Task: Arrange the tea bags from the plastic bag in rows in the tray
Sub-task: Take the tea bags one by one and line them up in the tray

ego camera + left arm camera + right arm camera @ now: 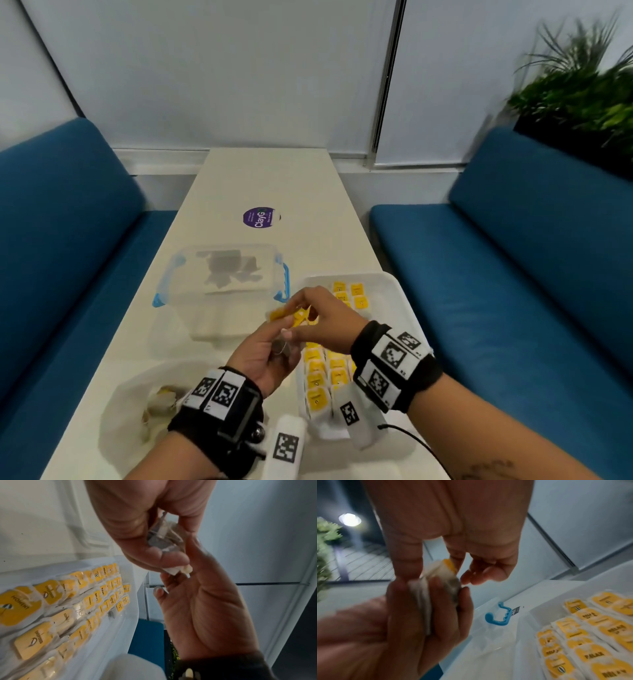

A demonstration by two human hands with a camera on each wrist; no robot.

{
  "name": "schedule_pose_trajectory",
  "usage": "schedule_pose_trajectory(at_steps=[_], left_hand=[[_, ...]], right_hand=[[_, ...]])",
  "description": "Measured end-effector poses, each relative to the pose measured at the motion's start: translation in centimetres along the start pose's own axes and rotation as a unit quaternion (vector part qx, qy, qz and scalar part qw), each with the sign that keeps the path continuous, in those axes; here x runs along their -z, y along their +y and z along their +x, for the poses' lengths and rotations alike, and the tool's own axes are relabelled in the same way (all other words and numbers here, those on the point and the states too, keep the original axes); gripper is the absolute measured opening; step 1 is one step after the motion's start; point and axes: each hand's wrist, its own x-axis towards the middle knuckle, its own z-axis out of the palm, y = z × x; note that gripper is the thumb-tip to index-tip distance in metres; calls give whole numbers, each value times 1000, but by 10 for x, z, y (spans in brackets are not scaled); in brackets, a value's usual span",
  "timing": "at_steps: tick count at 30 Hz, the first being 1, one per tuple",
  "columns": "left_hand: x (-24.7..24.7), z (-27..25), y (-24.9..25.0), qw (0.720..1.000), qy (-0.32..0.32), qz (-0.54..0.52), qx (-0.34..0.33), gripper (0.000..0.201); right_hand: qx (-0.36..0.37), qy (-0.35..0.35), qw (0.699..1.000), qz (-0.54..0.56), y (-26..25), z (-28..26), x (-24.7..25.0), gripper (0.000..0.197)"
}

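Observation:
My left hand grips a small bundle of tea bags above the table, just left of the white tray. My right hand pinches a yellow-tagged tea bag at the top of that bundle. The left wrist view shows the bundle inside my curled left fingers, with the right hand below it. In the right wrist view the yellow tag sits between my right thumb and fingers. Rows of yellow-tagged tea bags fill the tray. The plastic bag lies at the near left.
A clear lidded box with blue latches stands behind my hands, left of the tray; one blue latch is close to them. A purple round sticker lies farther back on the table. Blue benches flank the table, and a plant stands at right.

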Motion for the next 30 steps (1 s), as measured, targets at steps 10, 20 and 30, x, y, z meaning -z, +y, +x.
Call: schedule_pose_trajectory(at_steps=[10,20,30], left_hand=[[-3,3,2,999,19,44,15,25],[-11,-4,2,993,3,115,33,11],[1,9,14,997,35,47,44,12]], right_hand=[[-53,29,990,129,15,-11,15,25],[7,-27,999,41,11,-10,28,28],[-73,162,979,98,47,10,61,20]])
